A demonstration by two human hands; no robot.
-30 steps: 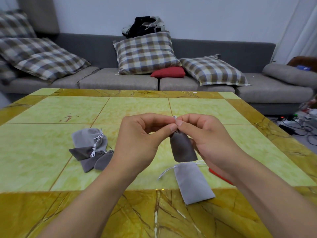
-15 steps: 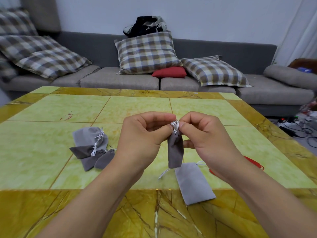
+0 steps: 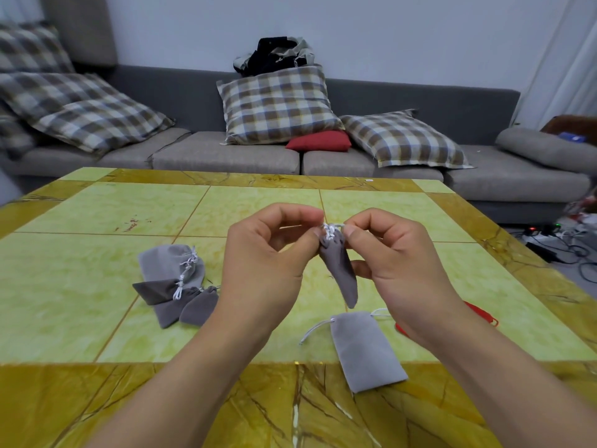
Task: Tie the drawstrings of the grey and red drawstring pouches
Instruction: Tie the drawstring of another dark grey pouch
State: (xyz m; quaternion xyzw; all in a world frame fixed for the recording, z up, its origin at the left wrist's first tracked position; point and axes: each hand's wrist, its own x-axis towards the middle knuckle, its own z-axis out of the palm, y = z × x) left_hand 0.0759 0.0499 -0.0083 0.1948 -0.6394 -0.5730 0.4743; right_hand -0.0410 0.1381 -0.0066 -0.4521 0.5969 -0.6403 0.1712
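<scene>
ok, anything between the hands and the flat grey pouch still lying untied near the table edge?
Nothing lies on the flat grey pouch, but both hands are busy: left hand and right hand pinch the cord of the held grey pouch above it.

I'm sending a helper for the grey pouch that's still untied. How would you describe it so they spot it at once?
On the yellow-green table, look at the near edge, just right of centre. A grey pouch lies flat there, below the hands. Unlike the bunched pouches at left, its mouth is open and its white cord trails loose.
</scene>
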